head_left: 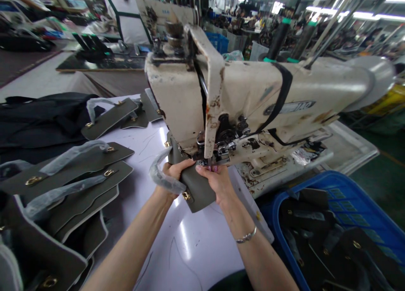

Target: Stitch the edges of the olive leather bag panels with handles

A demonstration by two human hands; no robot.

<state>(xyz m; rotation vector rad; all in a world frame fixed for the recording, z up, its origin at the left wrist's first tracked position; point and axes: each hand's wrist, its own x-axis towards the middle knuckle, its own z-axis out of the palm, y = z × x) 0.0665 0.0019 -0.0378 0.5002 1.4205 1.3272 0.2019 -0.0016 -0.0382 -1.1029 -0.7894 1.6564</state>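
A grey-green bag panel [200, 189] lies under the needle area of a worn cream sewing machine [183, 96]. Its handle [163, 175], wrapped in clear plastic, arches off the left side between gold fittings. My left hand [172, 172] reaches through that handle and grips the panel, thumb on top near the presser foot. On the panel's right edge my right hand [218, 179] closes, thumb and fingertips close to the foot. The undersides of both hands' grips are hidden. A silver bracelet [247, 236] circles my right wrist.
More handled panels [85, 172] overlap on the left of the white table [177, 248], beside black fabric [47, 122]. A blue basket [335, 181] at lower right holds several panels. Thread spools [278, 39] stand behind the machine. Loose threads lie on the table.
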